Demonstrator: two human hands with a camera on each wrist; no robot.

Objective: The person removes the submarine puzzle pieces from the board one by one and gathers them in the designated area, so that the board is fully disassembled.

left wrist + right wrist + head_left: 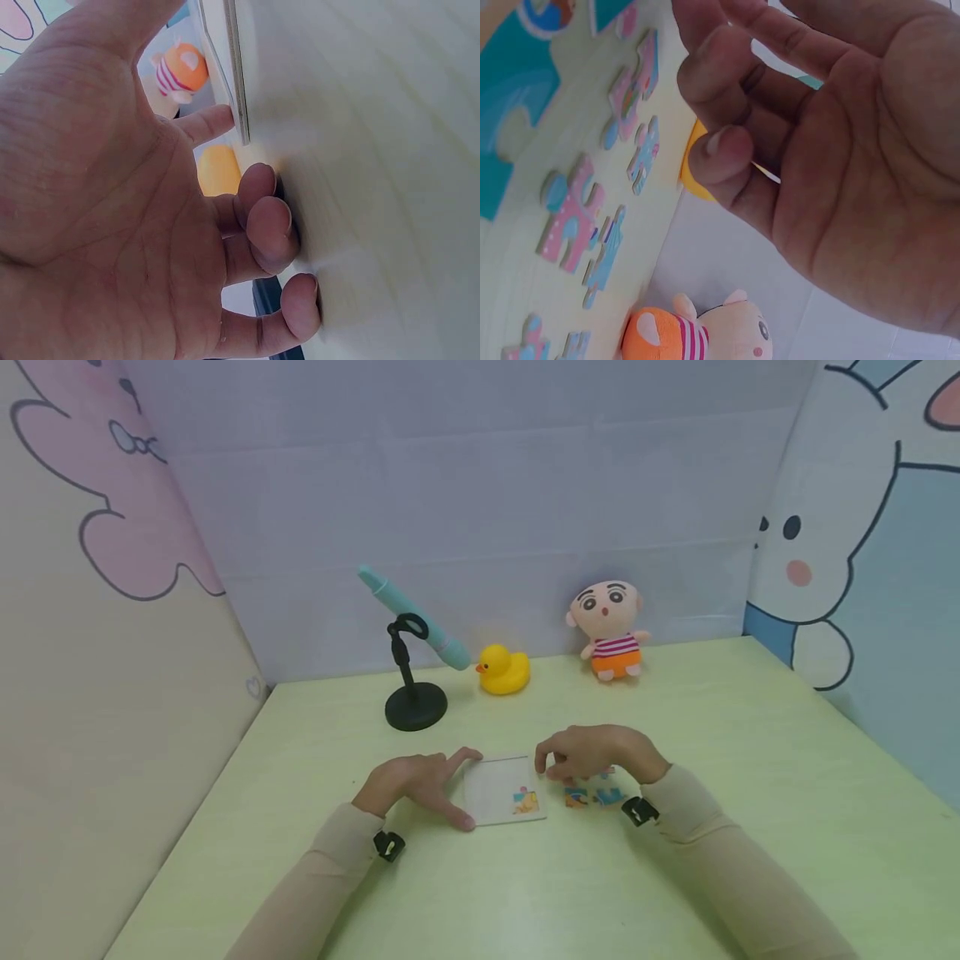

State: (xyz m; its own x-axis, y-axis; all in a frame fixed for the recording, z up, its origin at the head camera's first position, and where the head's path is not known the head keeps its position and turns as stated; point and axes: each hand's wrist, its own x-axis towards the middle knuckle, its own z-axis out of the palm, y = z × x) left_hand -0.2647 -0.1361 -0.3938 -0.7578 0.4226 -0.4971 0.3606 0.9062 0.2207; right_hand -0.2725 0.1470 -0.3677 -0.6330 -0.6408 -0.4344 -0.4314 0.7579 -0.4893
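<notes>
A white puzzle tray (495,785) lies on the table with one puzzle piece (527,801) in its lower right corner. My left hand (423,783) spreads at its left side, thumb by the near corner and index finger by the far one. The other left fingertips (300,307) are down on the tabletop, apart from the tray. My right hand (588,752) hovers just right of the tray, fingers loosely bent, with no piece visible between them. Below it lie several loose puzzle pieces (576,797), partly hidden in the head view; pink and blue pieces (571,214) show in the right wrist view.
Toward the back of the table (465,893) stand a black stand (416,706) holding a turquoise microphone-like stick (412,614), a yellow rubber duck (504,671) and a plush doll (611,631). Walls with cartoon drawings border the table on both sides.
</notes>
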